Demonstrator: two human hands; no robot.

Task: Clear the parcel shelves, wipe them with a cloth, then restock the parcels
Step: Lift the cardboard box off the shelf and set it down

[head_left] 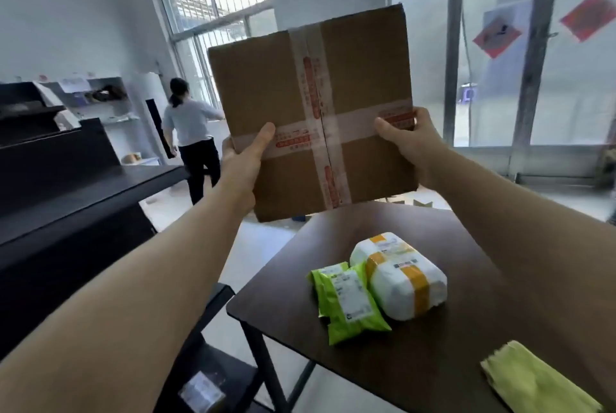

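Head view: left hand (245, 154) and right hand (405, 139) clamp the taped cardboard box (311, 112) by opposite edges, aloft beyond the dark worktop (333, 356). Stiff, probably light; side grips suit it. Soft green mailer (346, 302) and white parcel (398, 276) lie below.

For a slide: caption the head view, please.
Left hand and right hand hold up a taped cardboard box; a green mailer and a white parcel lie on the dark table.

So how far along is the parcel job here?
A green parcel and a white parcel lie on the table. The left hand and right hand hold up a taped cardboard box. The cloth lies untouched on the table; whether shelves were wiped isn't visible.
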